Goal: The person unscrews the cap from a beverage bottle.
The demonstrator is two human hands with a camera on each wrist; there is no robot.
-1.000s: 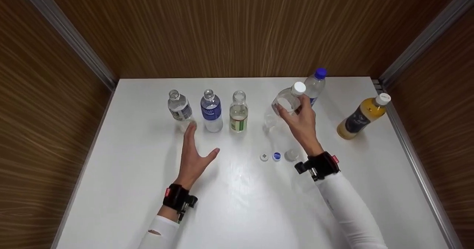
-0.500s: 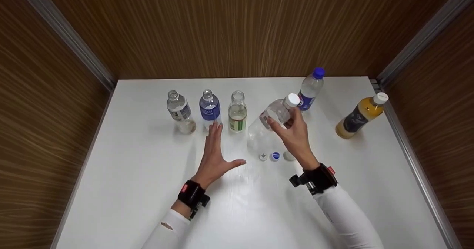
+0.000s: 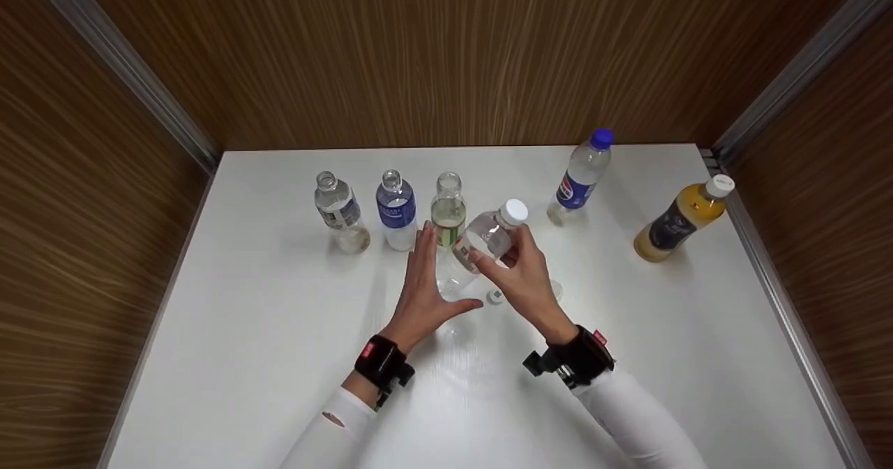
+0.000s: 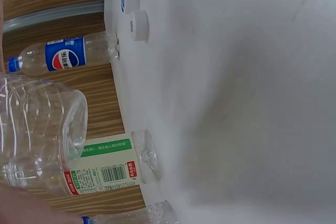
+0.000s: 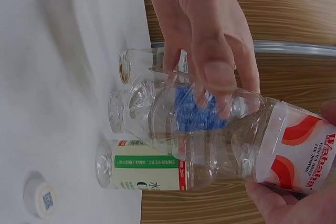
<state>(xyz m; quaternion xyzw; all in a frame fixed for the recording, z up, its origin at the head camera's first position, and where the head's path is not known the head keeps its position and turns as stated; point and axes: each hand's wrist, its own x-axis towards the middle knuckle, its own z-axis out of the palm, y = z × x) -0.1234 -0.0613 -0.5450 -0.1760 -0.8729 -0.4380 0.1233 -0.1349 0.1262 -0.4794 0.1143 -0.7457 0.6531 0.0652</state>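
My right hand (image 3: 527, 284) holds a clear plastic water bottle (image 3: 488, 235) near its top, over a red-and-white label (image 5: 302, 150). The bottle has a white cap (image 3: 515, 211) and tilts, its base pointing toward my left hand (image 3: 425, 294). That left hand is spread, fingers straight and thumb apart, around the bottle's lower end. In the right wrist view its thumb overlaps the clear plastic. The bottle's base (image 4: 76, 127) hangs above the table in the left wrist view. Just behind stands an uncapped bottle with a green-and-white label (image 3: 448, 211).
Uncapped bottles with a blue label (image 3: 396, 211) and a dark label (image 3: 340, 211) stand left on the white table (image 3: 230, 329). At right are a blue-capped cola bottle (image 3: 579, 179) and an amber drink bottle (image 3: 680, 219). Loose caps (image 4: 139, 25) lie near my right hand.
My right hand has brought the clear bottle left and nearer, from beside the cola bottle to the middle. My left hand has moved right to meet its lower end.
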